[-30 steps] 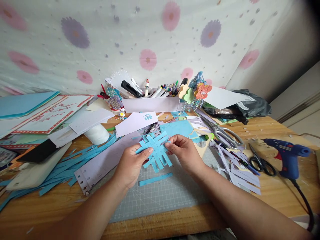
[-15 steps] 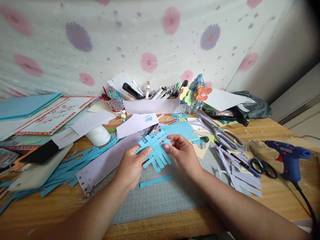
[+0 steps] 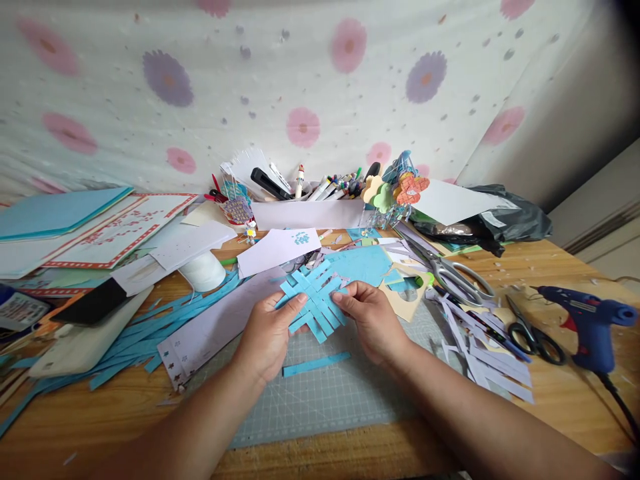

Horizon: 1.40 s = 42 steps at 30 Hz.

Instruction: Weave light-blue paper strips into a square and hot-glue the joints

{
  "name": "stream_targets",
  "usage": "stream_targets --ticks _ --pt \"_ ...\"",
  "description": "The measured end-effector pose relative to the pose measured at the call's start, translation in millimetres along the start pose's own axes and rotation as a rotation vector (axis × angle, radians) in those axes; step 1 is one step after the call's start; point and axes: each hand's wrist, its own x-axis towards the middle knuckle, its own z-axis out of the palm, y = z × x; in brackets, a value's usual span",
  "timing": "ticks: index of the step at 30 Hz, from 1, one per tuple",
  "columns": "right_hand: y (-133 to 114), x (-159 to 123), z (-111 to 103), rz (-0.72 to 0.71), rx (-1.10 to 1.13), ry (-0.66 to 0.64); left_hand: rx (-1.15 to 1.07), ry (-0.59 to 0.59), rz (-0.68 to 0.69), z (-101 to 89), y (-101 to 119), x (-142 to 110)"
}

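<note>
Between left hand and right hand spreads flat, woven blue paper.

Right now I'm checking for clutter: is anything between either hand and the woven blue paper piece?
Nothing visible: the left hand and right hand both grip the woven blue paper piece at its sides. The loose blue strip lies on the cutting mat, nearer the wearer, not between them.

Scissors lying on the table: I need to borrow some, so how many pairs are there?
2: the silver pair beyond and to the right of the right hand, and the black pair just left of the glue gun. Others may be hidden under the papers.
</note>
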Motion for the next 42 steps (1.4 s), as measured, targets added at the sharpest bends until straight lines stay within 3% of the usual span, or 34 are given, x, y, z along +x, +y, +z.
stream_targets --ticks 7,13,22,42 --pt "3.9 0.2 1.7 -0.016 0.012 0.049 0.027 -0.005 0.013 -0.7 -1.2 -1.1" --pt "1.6 3.5 0.4 -0.04 0.001 0.035 0.202 -0.085 0.0 -7.4 2.3 0.1" --pt "-0.7 3.4 -3.8 -0.015 0.013 -0.005 0.382 -0.101 0.104 -11.7 1.9 4.8" --pt "-2.4 3.9 -6.5 -0.025 0.002 -0.112 0.396 -0.079 0.032 -11.0 4.8 2.3"
